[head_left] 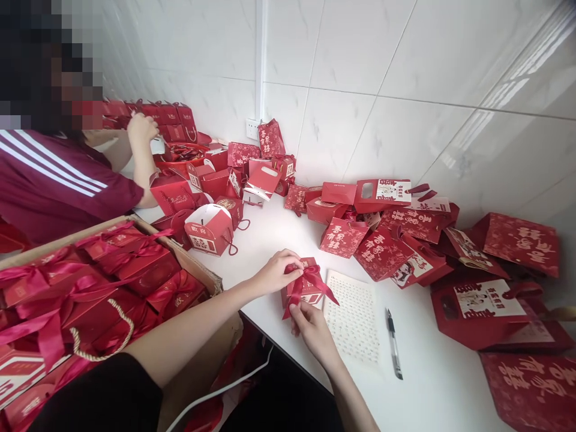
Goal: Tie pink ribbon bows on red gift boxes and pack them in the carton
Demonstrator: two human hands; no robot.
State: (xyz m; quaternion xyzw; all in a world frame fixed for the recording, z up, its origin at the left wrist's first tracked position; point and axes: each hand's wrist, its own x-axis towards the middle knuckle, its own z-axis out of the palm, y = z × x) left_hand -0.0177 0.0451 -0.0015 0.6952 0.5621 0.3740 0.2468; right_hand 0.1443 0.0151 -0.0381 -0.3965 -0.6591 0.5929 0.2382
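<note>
A small red gift box (309,263) stands near the front edge of the white table, with a dark red satin ribbon (318,281) tied in a bow on top. My left hand (279,271) reaches over from the left, its fingers pinched on the ribbon's loop. Lower down, in front of the box, my right hand (310,327) has thumb and forefinger closed on a hanging ribbon end. Right beside the box lies a sheet of handwritten paper (353,318). My hands cover part of the box's front.
A carton (198,264) of ribboned red boxes stands at the left. Several red gift boxes (382,249) line the tiled wall. A pen (394,343) lies right of the paper. At the far left a co-worker's hand (143,129) is near more boxes. A white cable (225,387) hangs below the table edge.
</note>
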